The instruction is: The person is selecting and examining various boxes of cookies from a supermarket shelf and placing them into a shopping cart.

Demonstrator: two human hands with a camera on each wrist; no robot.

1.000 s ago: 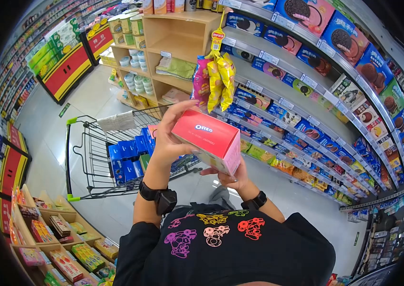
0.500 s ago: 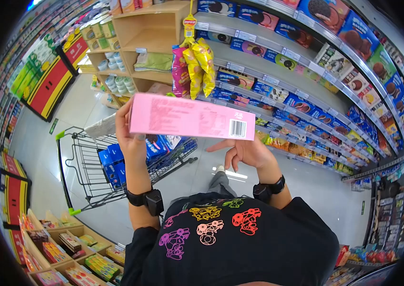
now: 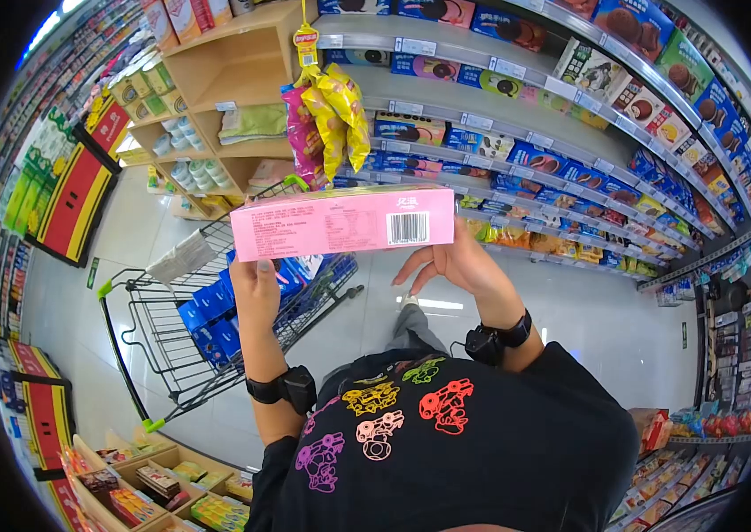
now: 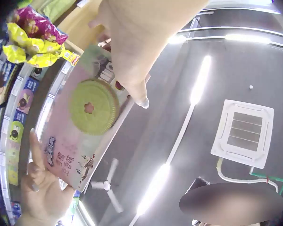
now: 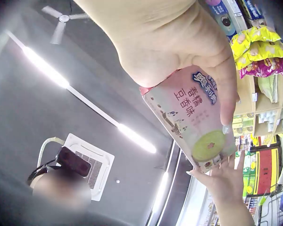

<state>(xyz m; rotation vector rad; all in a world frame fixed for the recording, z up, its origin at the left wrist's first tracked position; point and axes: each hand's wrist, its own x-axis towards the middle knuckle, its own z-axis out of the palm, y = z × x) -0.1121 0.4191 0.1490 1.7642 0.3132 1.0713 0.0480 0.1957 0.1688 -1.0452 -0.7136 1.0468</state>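
Note:
A pink Oreo cookie box (image 3: 340, 226) is held up level in front of the chest, its barcode side toward the head camera. My left hand (image 3: 256, 297) grips its left end, thumb on the near side and fingers behind. At the right end, my right hand (image 3: 468, 270) supports the box with its palm side, fingers extended loosely beneath. The left wrist view shows the printed face of the box (image 4: 61, 117), with a green cookie picture, and the right hand (image 4: 42, 197) against its lower end.
A shopping cart (image 3: 171, 355) with several blue boxes (image 3: 211, 319) stands at left. Shelves of cookies (image 3: 526, 155) fill the right side, and snack bags (image 3: 335, 115) hang beside a wooden shelf (image 3: 225, 66). A low wooden display (image 3: 154, 483) is at lower left.
The box has turned from its red Oreo end to its long pink barcode side, then tilted slightly. The right fingers have loosened and spread. The head view has shifted toward the right.

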